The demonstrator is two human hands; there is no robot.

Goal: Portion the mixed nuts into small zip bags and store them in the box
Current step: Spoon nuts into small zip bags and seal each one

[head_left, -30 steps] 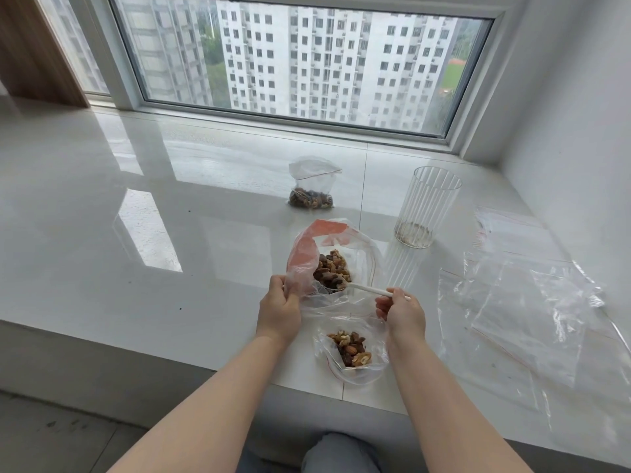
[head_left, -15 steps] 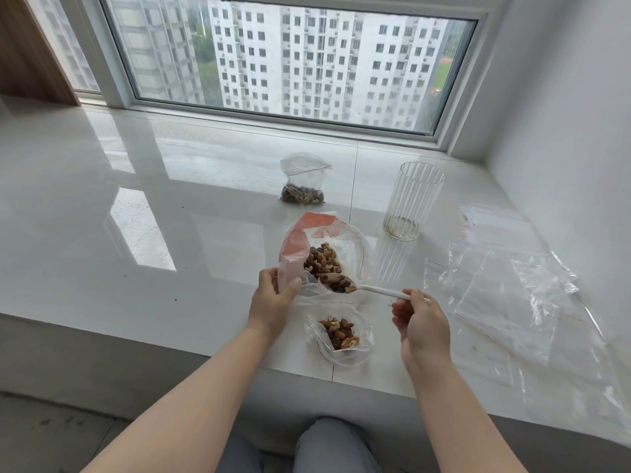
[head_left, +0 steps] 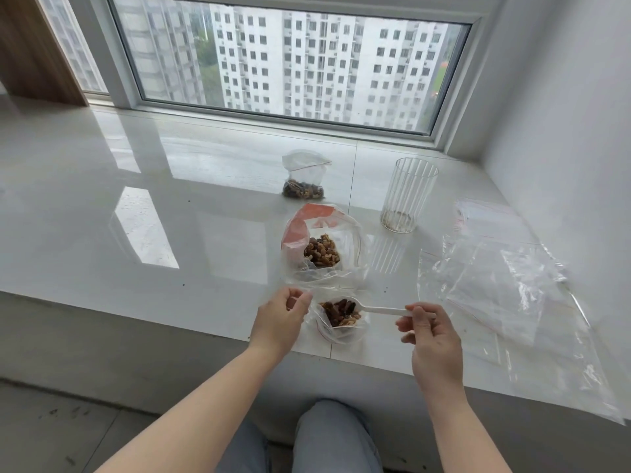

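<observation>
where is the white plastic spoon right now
In the head view, the white plastic spoon is low and centre-right, handle pinched by the right hand, bowl over the small clear zip bag of nuts.

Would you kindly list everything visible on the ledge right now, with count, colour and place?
ledge: one, glossy white, below the window.
big nut bag: one, clear with red patch, centre, open.
small zip bag: one, clear, near edge, part-filled with nuts.
filled zip bag: one, clear, far centre, nuts at bottom.
ribbed glass: one, clear, right of centre, upright.
empty zip bags: several, clear, heaped at right.
spoon: one, white, loaded, over the small bag.
left hand: holds the small bag's rim.
right hand: pinches the spoon handle.
</observation>
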